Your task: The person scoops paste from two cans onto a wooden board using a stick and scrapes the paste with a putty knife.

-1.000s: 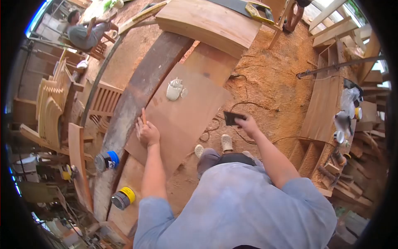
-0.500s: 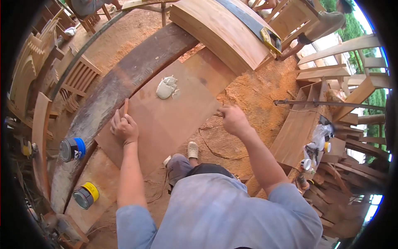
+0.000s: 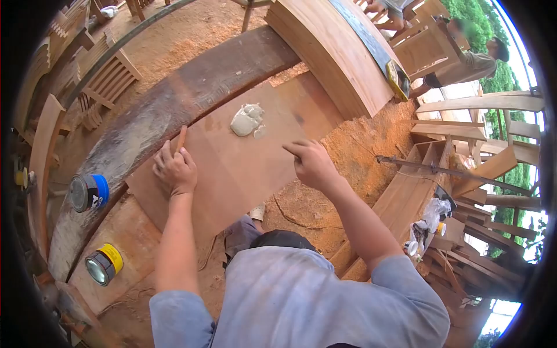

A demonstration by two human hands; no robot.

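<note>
My left hand (image 3: 177, 169) is closed round a thin orange-brown strip (image 3: 182, 137) that stands up past its fingers, over the left part of a flat brown board (image 3: 232, 180). Above the board's right side is my right hand (image 3: 313, 162), fingers curled and the index finger stretched forward; anything inside its grip is hidden. A lump of pale grey paste (image 3: 247, 119) lies on the far half of the board, apart from both hands.
Left of the board stand a blue-banded tin (image 3: 89, 192) and a yellow-banded tin (image 3: 104, 264). Curved planks (image 3: 331, 52) with a handsaw (image 3: 397, 81) on top lie beyond. A long wooden piece (image 3: 394, 203) stands at right. Other people sit at the back right.
My right hand has moved inward over the board, its index finger now stretched out. My left hand still holds the strip in nearly the same place. The view has shifted somewhat.
</note>
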